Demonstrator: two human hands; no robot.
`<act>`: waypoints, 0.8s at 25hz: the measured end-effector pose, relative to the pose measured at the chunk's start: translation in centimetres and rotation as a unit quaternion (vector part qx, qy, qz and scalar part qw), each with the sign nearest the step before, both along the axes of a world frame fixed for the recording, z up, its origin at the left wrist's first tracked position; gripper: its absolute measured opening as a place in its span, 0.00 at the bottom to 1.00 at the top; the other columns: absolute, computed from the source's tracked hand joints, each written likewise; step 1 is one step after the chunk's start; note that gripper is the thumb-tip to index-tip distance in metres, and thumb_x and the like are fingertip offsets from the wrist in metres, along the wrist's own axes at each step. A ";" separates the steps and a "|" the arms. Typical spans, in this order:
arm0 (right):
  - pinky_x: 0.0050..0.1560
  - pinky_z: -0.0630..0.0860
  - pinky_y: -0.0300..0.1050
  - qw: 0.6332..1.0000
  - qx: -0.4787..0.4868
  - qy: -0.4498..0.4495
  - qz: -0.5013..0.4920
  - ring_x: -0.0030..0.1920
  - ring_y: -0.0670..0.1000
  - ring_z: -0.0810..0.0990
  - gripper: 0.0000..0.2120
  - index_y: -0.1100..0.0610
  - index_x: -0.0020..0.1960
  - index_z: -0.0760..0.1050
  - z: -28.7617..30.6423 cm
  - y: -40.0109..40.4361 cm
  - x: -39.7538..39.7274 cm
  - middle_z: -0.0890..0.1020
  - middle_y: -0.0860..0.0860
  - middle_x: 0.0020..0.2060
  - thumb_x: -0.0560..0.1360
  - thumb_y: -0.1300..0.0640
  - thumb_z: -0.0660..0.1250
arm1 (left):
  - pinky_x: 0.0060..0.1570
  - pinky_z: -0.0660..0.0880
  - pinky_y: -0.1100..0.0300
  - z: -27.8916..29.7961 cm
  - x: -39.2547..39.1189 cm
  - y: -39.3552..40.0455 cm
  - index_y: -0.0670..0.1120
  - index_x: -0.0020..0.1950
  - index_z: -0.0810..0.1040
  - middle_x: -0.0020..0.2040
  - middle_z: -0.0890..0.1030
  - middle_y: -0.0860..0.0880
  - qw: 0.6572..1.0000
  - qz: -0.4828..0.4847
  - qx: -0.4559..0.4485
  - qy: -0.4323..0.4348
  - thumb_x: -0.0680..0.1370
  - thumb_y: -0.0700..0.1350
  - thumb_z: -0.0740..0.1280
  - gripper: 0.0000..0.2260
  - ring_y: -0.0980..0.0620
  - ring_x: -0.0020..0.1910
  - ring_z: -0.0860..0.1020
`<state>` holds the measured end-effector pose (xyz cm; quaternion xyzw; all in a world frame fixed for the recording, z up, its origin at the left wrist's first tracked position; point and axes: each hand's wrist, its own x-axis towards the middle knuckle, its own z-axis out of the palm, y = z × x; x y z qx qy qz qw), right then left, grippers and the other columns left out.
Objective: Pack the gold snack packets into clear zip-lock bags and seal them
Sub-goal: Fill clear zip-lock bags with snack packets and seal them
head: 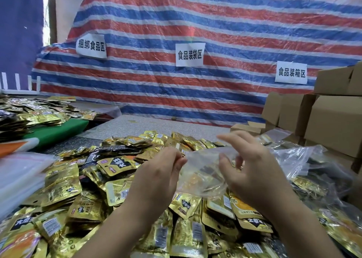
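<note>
Packets (pixel 94 189) heaped (striped tarp (pixel 215 22) behind)

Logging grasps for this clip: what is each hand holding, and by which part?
Both hold one clear plastic zip-lock bag: the left hand pinches its left top corner, the right hand grips its right upper edge.

two bare forearms, left hand (pixel 156 177), right hand (pixel 252 171), no sleeves visible

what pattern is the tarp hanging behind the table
The tarp has red, blue and white horizontal stripes, under a clear plastic sheet; the head view shows it.
</note>
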<state>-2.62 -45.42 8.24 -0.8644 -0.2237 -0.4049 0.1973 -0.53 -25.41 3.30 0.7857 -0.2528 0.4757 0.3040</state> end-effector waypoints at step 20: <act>0.27 0.56 0.40 0.902 0.329 0.275 0.042 0.20 0.45 0.60 0.12 0.60 0.37 0.75 10.2 -0.3 1.4 0.77 0.49 0.20 0.77 0.60 0.59 | 0.24 0.62 0.61 8.6 1.5 -0.6 0.45 0.37 0.71 0.24 0.69 0.53 0.920 -0.142 -0.309 0.192 0.83 0.48 0.58 0.16 0.56 0.22 0.65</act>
